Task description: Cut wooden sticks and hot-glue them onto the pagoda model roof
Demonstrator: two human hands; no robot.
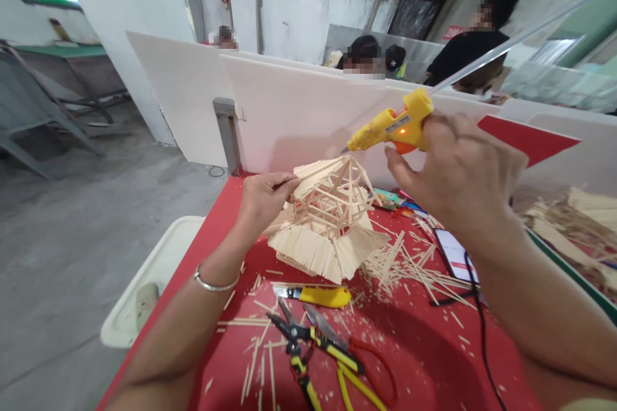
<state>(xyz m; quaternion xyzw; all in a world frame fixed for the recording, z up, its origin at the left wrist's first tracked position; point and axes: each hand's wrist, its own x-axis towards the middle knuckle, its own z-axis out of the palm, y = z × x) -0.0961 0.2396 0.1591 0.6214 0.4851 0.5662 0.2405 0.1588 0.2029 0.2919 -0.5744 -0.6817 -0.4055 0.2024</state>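
My right hand [463, 167] is wrapped round a yellow glue gun [390, 122] with a clear glue stick [511, 45] rising from its back. The gun's nozzle points down and left, just above the peak of a small pavilion-like model [332, 218] built of thin wooden sticks. My left hand [265, 199] pinches at the left edge of the model's upper roof. Whether a loose stick is between those fingers is hidden. Stick slats cover the left part of that roof, while bare ribs show on the right. The lower roof is slatted along its front.
On the red table [409, 347] lie a yellow utility knife [322, 297], black-and-yellow pliers [299, 340], red-handled scissors [376, 366], loose sticks [405, 263] and a phone [456, 253]. A black cable [482, 334] runs at right. White panels [299, 103] stand behind; people are beyond them.
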